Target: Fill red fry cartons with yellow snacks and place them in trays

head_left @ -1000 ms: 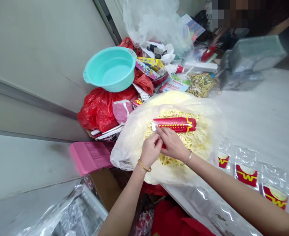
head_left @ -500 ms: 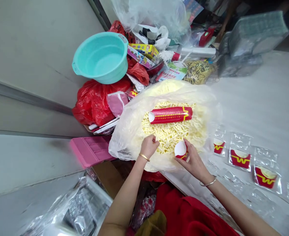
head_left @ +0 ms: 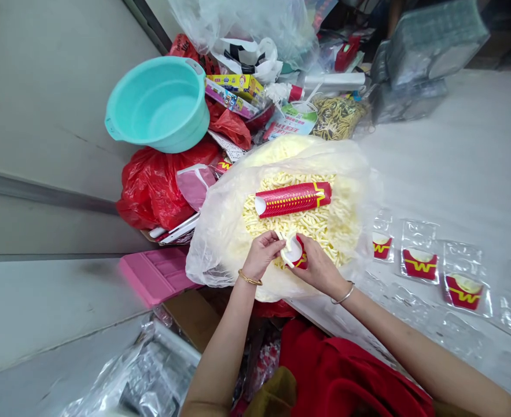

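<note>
My left hand point(head_left: 261, 253) pinches a few pale yellow toy fries point(head_left: 286, 246) at the mouth of a small red fries box with a white inside point(head_left: 297, 252). Round that box, from its right side, closes my right hand point(head_left: 318, 265). Both hands are over a big translucent plastic bag point(head_left: 220, 231), spread wide and full of loose pale fries point(head_left: 320, 221). A nested stack of red fries boxes point(head_left: 292, 200) with yellow marks lies across the fries, just beyond my hands.
Right of the bag, clear pouches with red fries boxes point(head_left: 420, 265) lie in a row on the white table point(head_left: 433, 168). A turquoise basin point(head_left: 160, 104) rests on red plastic bags point(head_left: 155, 185) at the left. A pink tray point(head_left: 155, 275) sits below them.
My left hand has lifted fries from the pile and brought them to the box. My right hand has moved left with the box, so both hands now meet. The view has shifted slightly.
</note>
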`<state>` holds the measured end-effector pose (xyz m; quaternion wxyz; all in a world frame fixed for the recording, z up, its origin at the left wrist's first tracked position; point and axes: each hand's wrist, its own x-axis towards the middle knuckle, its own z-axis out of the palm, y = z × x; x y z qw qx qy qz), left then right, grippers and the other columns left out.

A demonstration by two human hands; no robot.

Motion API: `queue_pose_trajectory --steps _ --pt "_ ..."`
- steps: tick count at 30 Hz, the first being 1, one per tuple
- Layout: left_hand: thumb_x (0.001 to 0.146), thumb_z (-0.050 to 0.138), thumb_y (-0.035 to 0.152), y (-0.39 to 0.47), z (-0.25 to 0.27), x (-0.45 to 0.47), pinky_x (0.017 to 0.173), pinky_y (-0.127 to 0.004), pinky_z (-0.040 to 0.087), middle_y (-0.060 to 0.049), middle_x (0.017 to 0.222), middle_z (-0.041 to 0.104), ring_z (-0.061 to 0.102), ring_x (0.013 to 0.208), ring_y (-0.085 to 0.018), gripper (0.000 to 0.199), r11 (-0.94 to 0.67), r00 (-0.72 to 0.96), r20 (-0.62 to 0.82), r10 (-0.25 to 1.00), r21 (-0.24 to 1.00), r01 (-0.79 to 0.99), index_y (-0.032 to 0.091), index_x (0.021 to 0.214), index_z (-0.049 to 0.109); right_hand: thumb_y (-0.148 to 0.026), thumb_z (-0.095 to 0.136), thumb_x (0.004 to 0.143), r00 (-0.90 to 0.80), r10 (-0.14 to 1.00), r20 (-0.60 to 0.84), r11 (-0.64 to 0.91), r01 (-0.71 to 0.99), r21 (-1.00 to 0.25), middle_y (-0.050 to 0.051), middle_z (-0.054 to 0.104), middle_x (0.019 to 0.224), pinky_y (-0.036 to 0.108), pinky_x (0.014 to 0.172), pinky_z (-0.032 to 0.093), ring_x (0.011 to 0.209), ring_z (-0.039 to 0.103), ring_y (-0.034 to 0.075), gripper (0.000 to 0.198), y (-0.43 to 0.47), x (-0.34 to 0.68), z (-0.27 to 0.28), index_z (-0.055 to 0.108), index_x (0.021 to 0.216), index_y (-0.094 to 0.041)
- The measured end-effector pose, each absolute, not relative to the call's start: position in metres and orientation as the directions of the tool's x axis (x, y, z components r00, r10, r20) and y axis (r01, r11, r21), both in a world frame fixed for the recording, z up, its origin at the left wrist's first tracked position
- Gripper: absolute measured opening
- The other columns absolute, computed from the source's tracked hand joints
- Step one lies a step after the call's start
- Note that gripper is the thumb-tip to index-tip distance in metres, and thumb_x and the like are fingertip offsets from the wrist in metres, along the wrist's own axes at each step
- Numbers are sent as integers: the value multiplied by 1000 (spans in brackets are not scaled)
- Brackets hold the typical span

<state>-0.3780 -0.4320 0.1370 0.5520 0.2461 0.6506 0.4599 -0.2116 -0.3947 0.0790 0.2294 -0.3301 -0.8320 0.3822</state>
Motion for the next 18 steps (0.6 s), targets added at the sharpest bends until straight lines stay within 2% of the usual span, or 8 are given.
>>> queue_pose_trajectory --steps 3,6,9,12,15,18 --pt "72 66 33 -432 132 -374 54 -20 38 4 65 50 47 55 -7 20 405 -306 -364 880 911 80 16 74 54 -38 64 77 -659 747 87 435 386 -814 15 53 121 44 95 45 111 51 28 68 -397 -214 81 33 134 -15" --pt "79 59 26 -431 134 -369 59 -22 39 1 71 51 49 63 -9 11 292 -232 -206 951 844 450 16 76 62 -37 63 79 -609 789 76 379 387 -841 13 54 118 44 93 46 108 53 27 63 -398 -213 80 35 132 -18" --pt "82 55 22 -429 138 -365 62 -23 39 0 71 50 49 66 -10 13 215 -154 -153 976 777 592 18 81 67 -36 63 79 -579 808 104 378 375 -846 13 54 118 45 92 46 108 53 28 64 -395 -209 78 34 133 -20" --pt "81 58 23 -427 138 -366 60 -22 40 0 70 51 50 64 -9 13 266 -168 -211 963 837 478 16 75 67 -36 65 78 -575 807 134 404 373 -836 13 52 121 47 94 45 111 51 28 67 -392 -204 77 32 134 -20" --pt "78 62 29 -426 136 -370 55 -21 41 0 71 54 52 61 -9 16 390 -168 -361 917 900 197 14 78 66 -35 66 78 -586 796 151 430 372 -823 14 52 123 47 96 45 113 51 29 68 -388 -198 79 31 135 -20" --pt "75 65 32 -427 135 -371 52 -20 42 -1 74 59 52 57 -8 21 458 -160 -453 877 889 -8 12 81 65 -34 66 79 -606 778 163 454 363 -814 14 52 123 47 96 45 114 51 28 66 -386 -194 80 32 134 -19"
